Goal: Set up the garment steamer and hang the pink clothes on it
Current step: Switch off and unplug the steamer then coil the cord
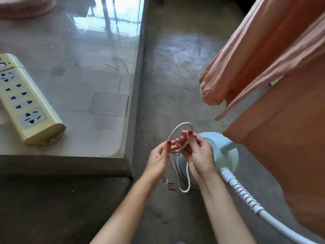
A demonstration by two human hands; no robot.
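The pale blue steamer base (226,155) stands on the concrete floor below my hands, and its white ribbed hose (246,196) runs off to the lower right. Pink clothes (274,67) hang on the right, above and beside the base. A white power cord (177,129) loops between my hands. My left hand (158,158) pinches the cord, and the plug (168,184) dangles beneath it. My right hand (198,154) holds the cord at a small tie or clip in the middle of the loop.
A glass-topped table (84,81) fills the left side, its corner close to my left hand. A yellow power strip (26,99) with several sockets lies on it near the front left. A pink woven object (26,6) sits at the table's far left corner.
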